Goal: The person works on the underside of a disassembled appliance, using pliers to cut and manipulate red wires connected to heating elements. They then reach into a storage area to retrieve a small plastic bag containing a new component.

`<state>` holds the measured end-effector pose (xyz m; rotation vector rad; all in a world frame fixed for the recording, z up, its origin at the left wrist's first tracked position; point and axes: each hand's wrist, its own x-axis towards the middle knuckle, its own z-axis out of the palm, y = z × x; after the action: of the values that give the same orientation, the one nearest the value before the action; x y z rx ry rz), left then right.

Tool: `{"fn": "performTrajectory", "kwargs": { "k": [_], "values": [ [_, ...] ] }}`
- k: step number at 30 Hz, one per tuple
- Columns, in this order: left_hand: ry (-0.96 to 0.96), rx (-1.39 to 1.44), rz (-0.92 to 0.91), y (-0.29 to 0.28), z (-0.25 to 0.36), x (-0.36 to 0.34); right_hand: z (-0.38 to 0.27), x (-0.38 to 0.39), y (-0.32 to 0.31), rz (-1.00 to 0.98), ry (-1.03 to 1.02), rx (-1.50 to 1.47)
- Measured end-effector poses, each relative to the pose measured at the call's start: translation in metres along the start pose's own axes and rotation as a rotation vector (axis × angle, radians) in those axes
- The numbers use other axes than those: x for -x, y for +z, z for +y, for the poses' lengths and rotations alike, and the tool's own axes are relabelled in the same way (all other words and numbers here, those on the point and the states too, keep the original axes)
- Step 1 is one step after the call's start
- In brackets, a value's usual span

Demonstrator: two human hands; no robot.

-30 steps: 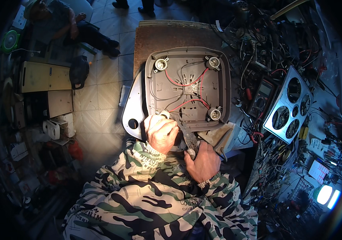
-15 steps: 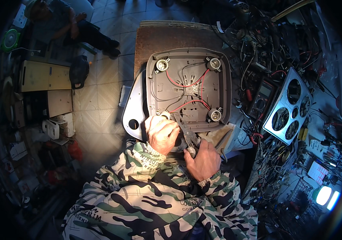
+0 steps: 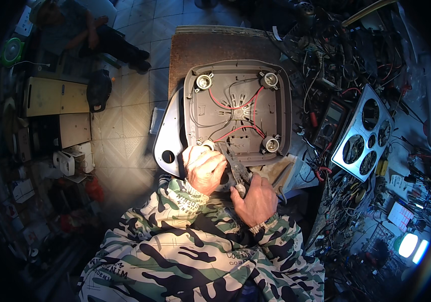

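Observation:
A shallow grey-brown plastic housing (image 3: 271, 121) lies open side up, with round metal-and-white sockets (image 3: 271, 145) at its corners and red and black wires (image 3: 256, 108) between them. My left hand (image 3: 203, 168) is over the near left corner, fingers curled together. Just past them a whitish socket (image 3: 208, 144) partly shows; what the fingers grip is hidden. In my right hand (image 3: 256, 201) is the pale handle of a knife with a dark, worn blade (image 3: 235, 166). The blade slants over the housing's near edge, its tip close to my left fingers.
The housing rests on a brown wooden board (image 3: 220, 48); a white panel with a hole (image 3: 164, 136) leans left of it. To the right are a multimeter (image 3: 330, 123), a silver plate with round openings (image 3: 361, 136) and tangled cables. A person (image 3: 94, 38) sits at far left.
My right hand and the knife have shifted very slightly to the left. My left hand and the housing look unmoved.

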<state>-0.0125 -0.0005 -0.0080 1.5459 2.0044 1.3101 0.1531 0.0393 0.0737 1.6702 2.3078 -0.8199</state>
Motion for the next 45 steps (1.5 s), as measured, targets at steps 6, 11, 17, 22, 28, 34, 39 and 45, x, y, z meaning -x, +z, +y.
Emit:
{"fn": "performTrajectory", "kwargs": {
  "k": [6,11,17,22,28,34,39,45],
  "values": [
    [0.027,-0.002,-0.01,-0.002,-0.001,-0.001,0.0,-0.001,-0.001,0.001,-0.012,0.0],
    [0.005,0.017,-0.013,0.002,-0.003,0.002,0.0,-0.002,-0.001,-0.004,-0.021,-0.005],
    [0.02,-0.006,-0.002,-0.002,0.0,-0.002,-0.004,-0.003,-0.004,-0.031,-0.013,-0.014],
    [0.016,-0.003,-0.002,0.0,0.0,-0.002,-0.001,-0.003,0.001,-0.015,-0.009,-0.05],
    [0.022,-0.024,0.003,-0.002,-0.001,-0.003,0.0,-0.005,0.002,0.024,-0.036,-0.095],
    [-0.011,-0.018,0.01,0.0,0.001,-0.003,-0.002,-0.007,-0.006,0.116,-0.048,-0.142],
    [-0.029,-0.001,-0.023,0.002,0.001,-0.002,0.012,-0.035,-0.065,0.617,0.009,-0.332],
    [-0.046,-0.085,-0.064,-0.005,0.008,-0.009,0.065,-0.048,-0.092,0.654,0.139,-0.44]
  ]
}}
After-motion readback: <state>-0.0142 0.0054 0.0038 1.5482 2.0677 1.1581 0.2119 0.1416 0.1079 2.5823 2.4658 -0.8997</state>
